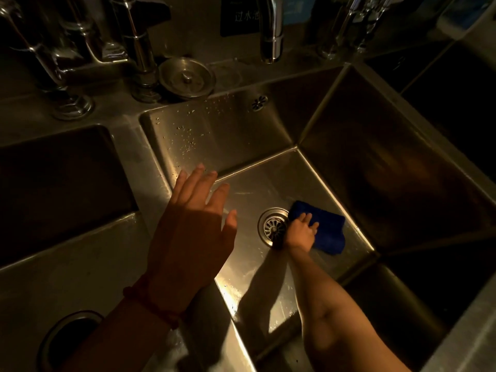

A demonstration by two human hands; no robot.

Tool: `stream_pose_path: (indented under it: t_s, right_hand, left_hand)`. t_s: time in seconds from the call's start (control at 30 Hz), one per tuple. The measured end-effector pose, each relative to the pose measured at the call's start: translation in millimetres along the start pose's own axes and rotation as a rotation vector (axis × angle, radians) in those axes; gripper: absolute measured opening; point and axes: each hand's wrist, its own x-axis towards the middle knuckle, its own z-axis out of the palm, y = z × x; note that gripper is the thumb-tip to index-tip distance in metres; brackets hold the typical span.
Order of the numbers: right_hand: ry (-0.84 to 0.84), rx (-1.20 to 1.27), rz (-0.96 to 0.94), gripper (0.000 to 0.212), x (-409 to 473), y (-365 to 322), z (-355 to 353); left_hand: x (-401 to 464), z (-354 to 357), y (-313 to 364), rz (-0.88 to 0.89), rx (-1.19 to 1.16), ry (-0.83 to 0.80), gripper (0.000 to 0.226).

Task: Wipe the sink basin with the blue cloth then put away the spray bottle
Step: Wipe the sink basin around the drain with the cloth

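— Steel everywhere, is it? Where is the cloth?

— The blue cloth (326,228) lies flat on the floor of the middle sink basin (268,173), just to the right of the round drain strainer (273,226) and touching its rim. The right hand (302,232) is on top of the cloth's left part, fingers stretched forward and pressing it down onto the steel; the forearm reaches down into the basin from the near edge.

— And the other hand?

— The left hand (193,224) hovers higher up, over the basin's left rim. Its fingers are spread and straight, palm down, and it holds nothing. A red beaded bracelet (150,304) sits on that wrist.

— Anything on the ledge behind?

— A loose metal drain stopper (187,77) rests on the back ledge, just beside the base of the left faucet (139,49). A curved spout (272,30) hangs above the basin's rear wall, which carries water droplets and a small overflow grille (259,102).

— What flanks the basin?

— Another basin (59,189) to the left, with a round dark opening (67,342) in the counter nearer the camera, and a darker basin (456,108) to the right. The light is dim. I cannot make out a spray bottle.
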Motion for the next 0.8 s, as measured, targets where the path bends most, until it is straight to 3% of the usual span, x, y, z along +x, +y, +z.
stream_pose_path:
  t_s: [0.1,0.33,0.53,0.8]
  right_hand:
    - [-0.01,0.046,-0.031,0.054,-5.2,6.2,-2.5]
    - [-0.053,-0.207,-0.387,0.07,-5.5,62.8,-12.6]
    - [-0.098,-0.291,-0.342,0.068,3.9,68.5,-14.6]
    - [-0.044,-0.228,-0.286,0.066,-4.0,64.8,-15.8]
  left_hand:
    - [0.9,0.5,-0.5,0.002,0.006,-0.01,0.04]
    - [2.0,0.0,-0.1,0.01,0.013,-0.028,0.038]
    - [1.4,2.2,-2.4,0.017,0.02,-0.035,0.039]
    - [1.7,1.8,-2.0,0.014,0.018,-0.038,0.04]
